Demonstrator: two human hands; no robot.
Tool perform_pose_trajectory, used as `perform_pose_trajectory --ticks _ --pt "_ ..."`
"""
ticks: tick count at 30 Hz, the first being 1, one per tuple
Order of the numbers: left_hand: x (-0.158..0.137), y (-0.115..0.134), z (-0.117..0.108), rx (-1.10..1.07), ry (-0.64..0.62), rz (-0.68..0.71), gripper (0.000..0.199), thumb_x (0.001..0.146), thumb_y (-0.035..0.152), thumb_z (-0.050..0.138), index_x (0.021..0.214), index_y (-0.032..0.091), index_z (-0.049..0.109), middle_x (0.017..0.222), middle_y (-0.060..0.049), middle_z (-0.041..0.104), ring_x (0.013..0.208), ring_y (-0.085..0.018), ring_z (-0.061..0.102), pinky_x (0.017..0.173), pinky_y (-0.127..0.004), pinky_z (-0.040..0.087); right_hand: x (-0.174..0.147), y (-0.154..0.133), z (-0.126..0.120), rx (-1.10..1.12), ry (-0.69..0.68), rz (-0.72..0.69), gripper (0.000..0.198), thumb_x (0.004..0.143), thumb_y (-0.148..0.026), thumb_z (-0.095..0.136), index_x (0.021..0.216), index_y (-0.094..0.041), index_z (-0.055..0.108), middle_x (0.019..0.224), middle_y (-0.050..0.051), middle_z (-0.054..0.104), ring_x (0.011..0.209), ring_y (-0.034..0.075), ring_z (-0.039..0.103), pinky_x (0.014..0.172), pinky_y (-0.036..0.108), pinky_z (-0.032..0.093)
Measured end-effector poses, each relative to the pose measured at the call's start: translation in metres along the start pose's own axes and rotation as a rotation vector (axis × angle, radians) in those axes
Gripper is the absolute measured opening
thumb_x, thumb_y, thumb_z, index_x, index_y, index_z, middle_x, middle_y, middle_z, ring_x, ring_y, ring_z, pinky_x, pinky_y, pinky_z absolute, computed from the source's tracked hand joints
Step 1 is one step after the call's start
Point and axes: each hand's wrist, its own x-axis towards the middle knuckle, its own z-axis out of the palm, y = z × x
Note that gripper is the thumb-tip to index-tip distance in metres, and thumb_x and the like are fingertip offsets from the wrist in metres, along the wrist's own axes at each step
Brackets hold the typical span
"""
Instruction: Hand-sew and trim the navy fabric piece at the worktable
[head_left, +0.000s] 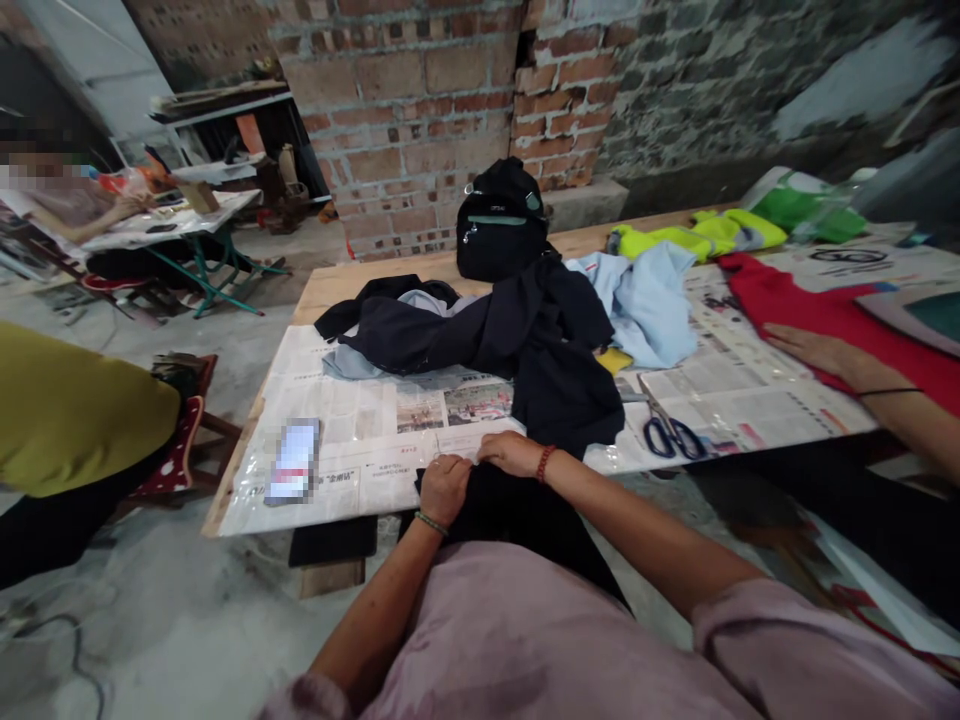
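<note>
Fingertips of the left hand [444, 492] and right hand [511, 455] nearly meet, pinching the upper edge of a black cloth [491, 505] at the tabletop's [322, 295] near side. That edge runs left to right; the cloth drops lapward, merging with dark clothing, so its long axis is unclear. The pinched spot is mostly hidden.

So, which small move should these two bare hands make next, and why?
Perhaps draw the bare right hand slightly away from the bare left hand: they are bunched close together at the black fabric, hiding whatever their fingers may pinch.
</note>
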Motion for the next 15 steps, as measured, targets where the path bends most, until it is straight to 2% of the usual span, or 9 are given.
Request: perform_pose_trajectory --ticks 6,15 --pt "-0.002 -0.003 0.003 -0.065 0.016 -0.051 0.015 0.083 0.015 0.048 0.085 0.02 0.062 0.079 -0.004 0.063 0.078 -0.016 0.056 0.072 -0.03 0.048 0.009 -0.007 -0.014 -0.071 -0.093 -0.078 0.025 0.076 -0.011 0.048 0.083 -0.023 0.07 0.08 0.002 0.063 0.068 0.011 0.054 0.06 0.02 0.037" --pt "-0.003 -0.005 0.005 -0.141 0.038 -0.097 0.014 0.08 0.014 0.051 0.085 0.021 0.062 0.079 -0.003 0.064 0.079 -0.015 0.057 0.074 -0.029 0.049 0.011 -0.016 -0.017 -0.103 -0.088 -0.09 0.027 0.076 -0.011 0.046 0.083 -0.022 0.069 0.08 0.002 0.064 0.069 0.011 0.055 0.06 0.019 0.036"
